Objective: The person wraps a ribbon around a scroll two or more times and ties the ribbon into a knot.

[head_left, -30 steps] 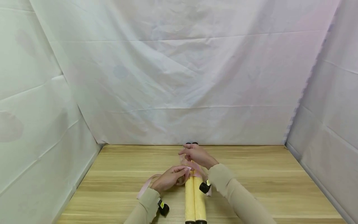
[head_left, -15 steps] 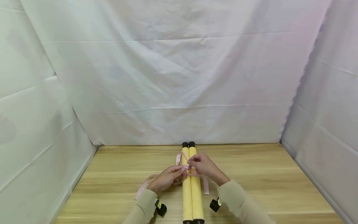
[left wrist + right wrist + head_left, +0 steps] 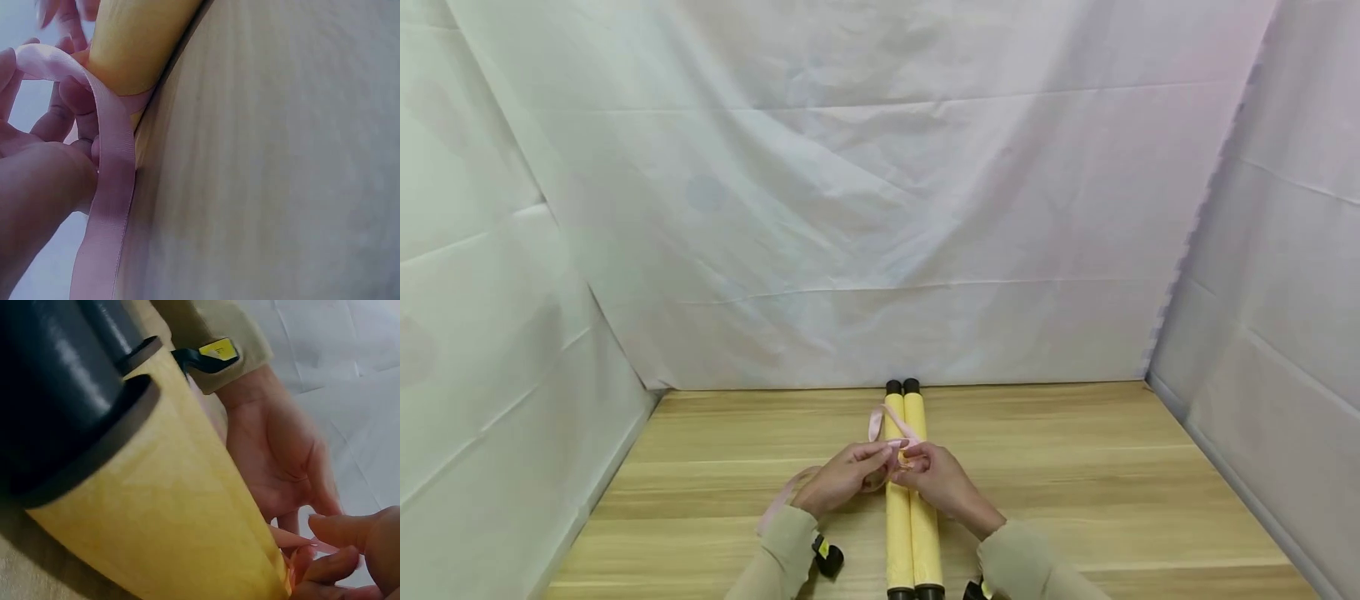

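Two yellow rolls with black ends, a left one [image 3: 898, 533] and a right one [image 3: 927, 537], lie side by side and point away from me. A pink satin ribbon [image 3: 115, 150] passes around them. My left hand [image 3: 841, 482] pinches a folded part of the ribbon above the left roll; a long tail trails over its wrist. My right hand [image 3: 946, 483] meets it from the right, thumb and fingers curled at the ribbon by the left fingertips. In the right wrist view a yellow roll [image 3: 169, 500] partly hides the ribbon between the fingers.
The rolls lie on a wood-grain table [image 3: 1075, 492]. Behind it hangs a white cloth [image 3: 880, 208], with more white cloth along both sides. Small black cameras are strapped to the wrists, the left one [image 3: 829, 560] close to the table.
My right hand has come down and toward me from the far part of the rolls to the left fingertips. A ribbon loop now stands uncovered beyond the hands. The left hand keeps its pinch.
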`<state>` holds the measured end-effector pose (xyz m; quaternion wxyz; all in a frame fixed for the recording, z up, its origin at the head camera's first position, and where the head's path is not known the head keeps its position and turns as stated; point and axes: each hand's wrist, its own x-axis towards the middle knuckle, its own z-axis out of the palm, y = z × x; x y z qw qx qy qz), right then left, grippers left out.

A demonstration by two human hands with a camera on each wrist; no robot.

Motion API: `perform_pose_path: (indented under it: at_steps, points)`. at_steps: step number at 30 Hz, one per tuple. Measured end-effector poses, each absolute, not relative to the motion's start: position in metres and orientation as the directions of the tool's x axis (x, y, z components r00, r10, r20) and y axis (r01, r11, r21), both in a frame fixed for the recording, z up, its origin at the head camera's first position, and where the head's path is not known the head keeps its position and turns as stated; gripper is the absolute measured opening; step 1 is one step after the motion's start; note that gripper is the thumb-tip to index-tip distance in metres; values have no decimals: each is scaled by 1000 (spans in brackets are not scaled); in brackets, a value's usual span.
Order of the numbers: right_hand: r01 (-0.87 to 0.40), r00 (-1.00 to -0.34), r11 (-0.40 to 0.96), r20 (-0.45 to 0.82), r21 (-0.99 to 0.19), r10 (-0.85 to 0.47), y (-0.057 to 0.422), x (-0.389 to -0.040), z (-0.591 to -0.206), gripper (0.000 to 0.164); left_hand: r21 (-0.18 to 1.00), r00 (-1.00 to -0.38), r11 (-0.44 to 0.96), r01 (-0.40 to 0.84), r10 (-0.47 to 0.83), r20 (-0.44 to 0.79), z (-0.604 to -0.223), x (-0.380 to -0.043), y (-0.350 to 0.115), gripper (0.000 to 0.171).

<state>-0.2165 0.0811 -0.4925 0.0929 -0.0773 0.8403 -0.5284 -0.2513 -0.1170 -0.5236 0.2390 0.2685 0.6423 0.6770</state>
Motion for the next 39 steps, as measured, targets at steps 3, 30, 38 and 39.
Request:
perform_pose_path:
  at_steps: [3, 30, 38, 39]
  points:
    - [-55, -972, 415, -46, -908, -230, 77, -218, -495, 42, 998, -734, -53, 34, 676, 61, -524, -251, -116, 39]
    - [-37, -998, 297, 19, -954, -63, 72, -222, -500, 12, 999, -831, 43, -3, 555, -26, -510, -247, -115, 34]
    - [-36, -996, 277, 13, -960, -86, 71, -221, -500, 15, 894, -950, 374, 248, 276, 147, -489, -261, -111, 26]
    - [-44, -995, 275, 18, -960, -96, 71, -221, -500, 15, 856, -939, 422, 298, 289, 184, -486, -263, -110, 26]
